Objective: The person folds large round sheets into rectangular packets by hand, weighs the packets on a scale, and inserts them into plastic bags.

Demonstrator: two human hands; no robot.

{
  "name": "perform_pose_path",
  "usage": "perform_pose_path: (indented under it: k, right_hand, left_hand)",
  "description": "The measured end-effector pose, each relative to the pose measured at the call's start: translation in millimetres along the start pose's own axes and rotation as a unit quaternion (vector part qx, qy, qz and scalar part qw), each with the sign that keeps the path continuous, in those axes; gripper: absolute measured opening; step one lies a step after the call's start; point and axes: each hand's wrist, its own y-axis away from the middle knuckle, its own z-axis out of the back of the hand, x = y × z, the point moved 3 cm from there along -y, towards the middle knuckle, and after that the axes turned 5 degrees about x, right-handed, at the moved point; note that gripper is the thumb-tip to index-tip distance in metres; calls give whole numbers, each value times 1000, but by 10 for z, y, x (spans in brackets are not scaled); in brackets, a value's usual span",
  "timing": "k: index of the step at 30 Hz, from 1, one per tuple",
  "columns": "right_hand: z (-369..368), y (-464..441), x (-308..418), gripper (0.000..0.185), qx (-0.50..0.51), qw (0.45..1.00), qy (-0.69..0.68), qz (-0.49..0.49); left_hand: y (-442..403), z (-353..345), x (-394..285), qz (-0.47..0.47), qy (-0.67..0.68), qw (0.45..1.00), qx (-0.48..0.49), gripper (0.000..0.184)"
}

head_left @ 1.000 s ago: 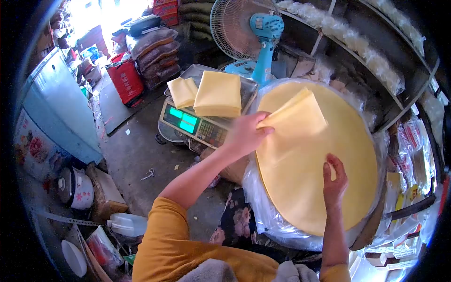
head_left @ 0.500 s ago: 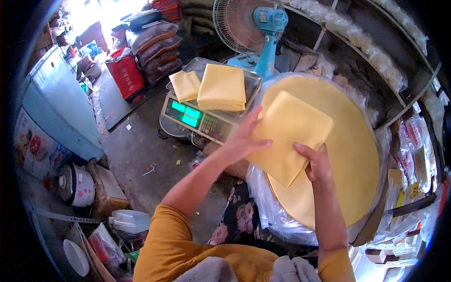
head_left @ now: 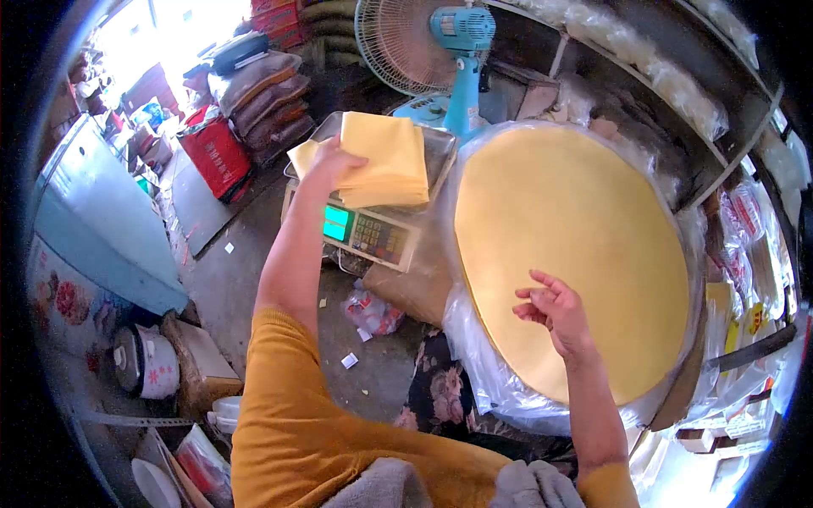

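Note:
My left hand (head_left: pixel 336 162) is at the left side of a stack of folded yellow sheets (head_left: pixel 385 161), its fingers closed on the stack's edge. That stack lies on the metal tray of a digital scale (head_left: pixel 381 239) with a lit green display. A smaller folded yellow piece (head_left: pixel 301 156) shows partly behind the hand. My right hand (head_left: pixel 555 311) hangs over a large round pile of yellow sheets (head_left: pixel 584 229), fingers apart and slightly curled, holding nothing. Clear plastic wrap (head_left: pixel 491 372) surrounds the round pile.
A blue fan (head_left: pixel 464 93) stands behind the scale. Metal shelves (head_left: pixel 559 52) with plastic bags run along the back right. A red bag (head_left: pixel 217 157), a rice cooker (head_left: pixel 152 362) and a light blue cabinet (head_left: pixel 102 220) are at the left. A plastic bag (head_left: pixel 373 311) lies below the scale.
The folded sheet has gone from above the round pile to the stack on the scale with my left hand. My right hand has let go of it and opened. The view has shifted slightly.

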Motion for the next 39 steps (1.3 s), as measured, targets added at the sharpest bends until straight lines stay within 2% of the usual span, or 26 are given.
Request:
perform_pose_path:
  k: [3,4,7,10,13,15,16,17,18,19,20,21,22,23,25,27,31,35,38,39]
  right_hand:
    - [194,204,-61,43,-38,999,10,-13]
    - [265,261,-74,43,-44,999,12,-12]
    - [427,389,-82,41,-61,998,19,-12]
    - [497,492,-88,39,-65,998,21,-13]
    - [508,588,-76,36,-52,998,34,16]
    - [386,696,96,31,-52,996,51,49]
    - [277,803,219,27,-23,993,79,82]
    - [140,962,378,22,0,988,107,110]
    - [12,1156,567,18,17,982,134,135]
    - [-143,1383,846,7,69,968,183,157]
    - [-309,1603,1085,11,122,958,172,197]
    - [-382,1762,1203,10,227,917,164,283]
    - [-427,1868,1219,12,300,905,162,255]
    - [-474,1958,1223,15,377,884,155,228]
    - [-523,2151,1331,21,367,904,138,172]
    - [-562,2185,1355,19,364,905,147,163]
    - [-592,2091,1299,17,317,893,208,242]
    - [-625,2135,1250,15,264,862,290,322]
    - [-468,2257,1360,15,129,827,340,428]
    - [-350,2271,1390,15,53,820,359,443]
  left_hand:
    - [8,-21,-47,24,19,999,45,73]
    - [71,-36,-109,3,11,999,51,62]
    - [-74,48,-4,64,129,985,91,49]
    - [-120,47,101,62,113,990,56,40]
    - [-286,111,224,-25,-46,998,47,36]
    - [-72,87,109,-8,-45,999,-21,33]
    - [-7,1,66,2,-46,998,-48,32]
    - [-345,190,356,-12,-39,999,-1,30]
    - [-263,190,268,18,-46,999,21,27]
    - [-421,255,361,7,-70,997,27,23]
    - [-478,318,335,-4,-217,974,-58,29]
    - [-256,96,90,23,-303,950,-76,44]
    - [-27,-124,-157,52,-386,917,-91,60]
    - [-53,-169,-177,-103,-518,820,-222,68]
    - [199,-457,-268,-235,-539,787,-186,71]
    - [689,-952,-223,-340,-505,781,-136,68]
    - [1614,-1825,-10,-345,-411,844,-13,61]
    - [2174,-2317,211,-353,-355,863,62,58]
    - [2451,-2732,531,-356,-356,853,137,57]
    - [2579,-2863,557,-356,-330,860,158,54]
